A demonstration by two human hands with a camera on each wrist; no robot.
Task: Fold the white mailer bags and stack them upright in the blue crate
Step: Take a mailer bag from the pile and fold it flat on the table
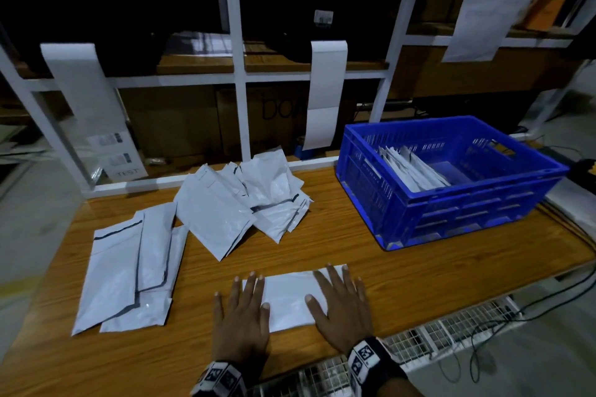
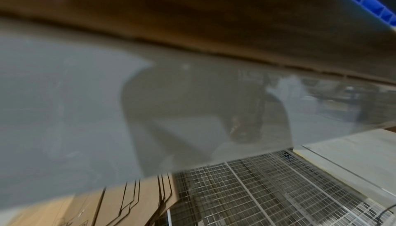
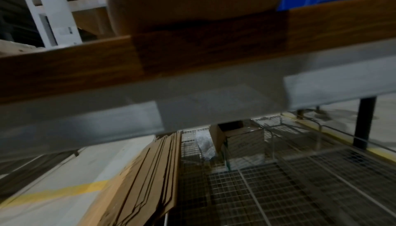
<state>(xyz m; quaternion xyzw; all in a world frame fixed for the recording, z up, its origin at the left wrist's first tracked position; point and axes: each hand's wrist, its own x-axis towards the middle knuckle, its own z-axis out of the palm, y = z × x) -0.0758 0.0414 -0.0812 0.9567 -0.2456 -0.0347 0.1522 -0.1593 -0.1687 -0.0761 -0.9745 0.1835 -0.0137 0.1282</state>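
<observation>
A folded white mailer bag (image 1: 290,296) lies flat near the front edge of the wooden table (image 1: 371,255). My left hand (image 1: 242,309) presses on its left end with straight, spread fingers. My right hand (image 1: 342,303) lies flat on its right end the same way. The blue crate (image 1: 451,203) stands at the back right, and several folded bags (image 1: 409,167) lean upright in its left part. Loose unfolded mailer bags (image 1: 245,200) are heaped at the back middle. The wrist views show only the table's edge and a corner of the crate (image 2: 372,1); the fingers are hidden there.
A few flat mailer bags (image 1: 129,271) lie at the left of the table. White shelf posts (image 1: 238,74) with hanging bags rise behind it. Wire mesh racks (image 3: 278,187) and flattened cardboard (image 3: 145,178) sit below the front edge. Cables (image 1: 548,293) trail at the right.
</observation>
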